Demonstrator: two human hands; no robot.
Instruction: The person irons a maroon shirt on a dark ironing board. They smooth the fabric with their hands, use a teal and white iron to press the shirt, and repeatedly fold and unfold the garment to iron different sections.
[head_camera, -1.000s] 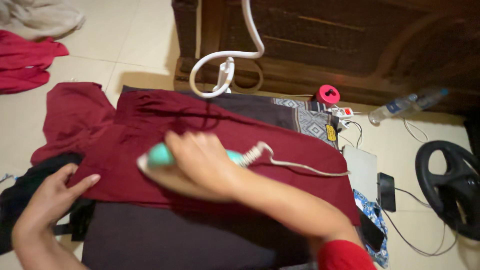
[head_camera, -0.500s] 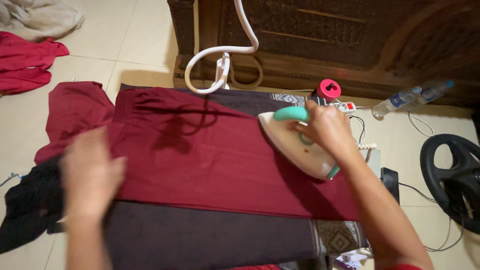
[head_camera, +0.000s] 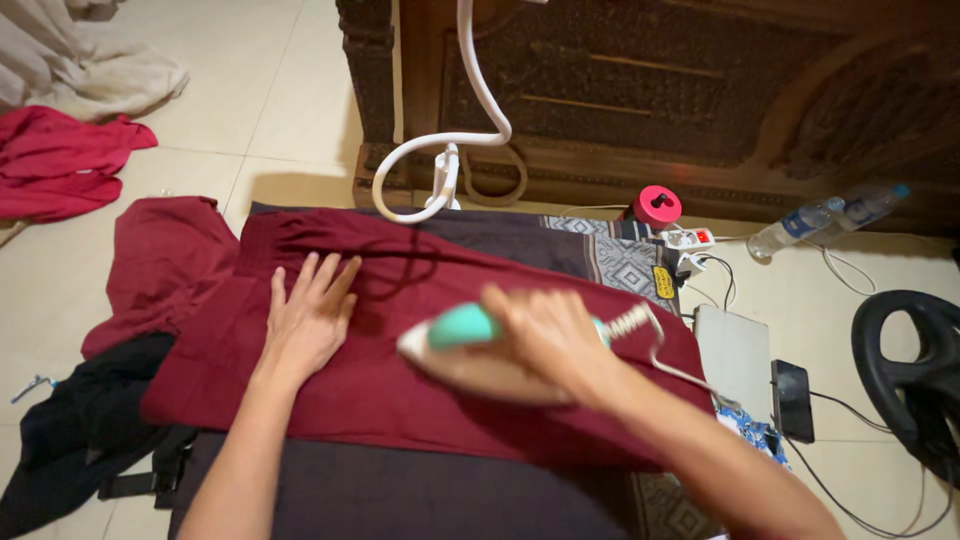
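Two hands are seen mid-frame: the left hand (head_camera: 310, 320) is spread flat on the maroon garment (head_camera: 400, 390); the right hand (head_camera: 550, 335) is clasped around the iron (head_camera: 470, 350).

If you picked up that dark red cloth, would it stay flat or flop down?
Probably flop. The red cloth is thin, and its left end already lies bunched on the floor. It likely slides easily too: the left hand presses flat on it beside the iron, perhaps to hold it in place.
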